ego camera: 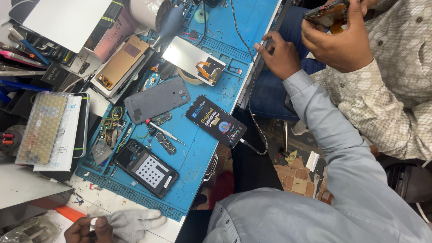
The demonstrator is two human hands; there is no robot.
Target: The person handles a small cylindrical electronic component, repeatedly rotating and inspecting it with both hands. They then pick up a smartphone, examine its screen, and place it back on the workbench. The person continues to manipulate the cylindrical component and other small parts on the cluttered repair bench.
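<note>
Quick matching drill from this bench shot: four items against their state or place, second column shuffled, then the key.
1 grey back cover
2 screwdriver
3 black phone
4 grey glove

A cable plugged into one end, screen lit
B on the white bench top, off the blue mat
C red collar, thin metal tip
D plain panel with a camera cutout at one corner

Pairs: 1-D, 2-C, 3-A, 4-B
</note>
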